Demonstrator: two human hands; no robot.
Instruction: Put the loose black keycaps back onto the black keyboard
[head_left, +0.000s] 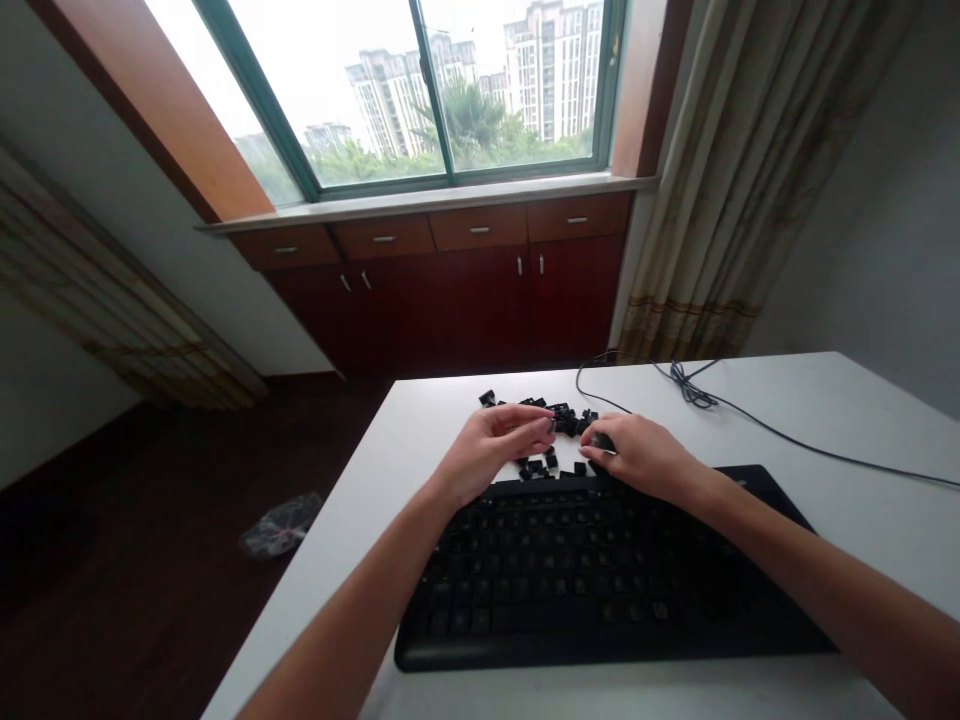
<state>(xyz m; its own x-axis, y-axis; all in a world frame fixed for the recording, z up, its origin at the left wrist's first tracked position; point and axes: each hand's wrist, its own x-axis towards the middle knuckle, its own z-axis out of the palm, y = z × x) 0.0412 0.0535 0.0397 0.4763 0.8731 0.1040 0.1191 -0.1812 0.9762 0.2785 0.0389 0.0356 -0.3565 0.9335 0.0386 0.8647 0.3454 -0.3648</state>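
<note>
A black keyboard (pixel 525 640) lies on the white table, some of its key positions looking bare. Beyond its back edge is a loose pile of black keycaps (pixel 534 468). My left hand (pixel 487 450) hovers at the pile, thumb and forefinger pinched on what looks like a small dark keycap (pixel 553 425). Over the keyboard's back edge, my right hand (pixel 645 455) has its fingers closed on a small black piece (pixel 602 441), partly hidden by the fingers. It may be a keycap too; its exact shape is unclear.
A black cable (pixel 787 432) runs over the table (pixel 862 400), bundled near the back edge. A clear plastic bag (pixel 281 525) lies on the dark floor to the left. Red-brown cabinets (pixel 465 300) stand under the window, with curtains (pixel 697 200) at both sides.
</note>
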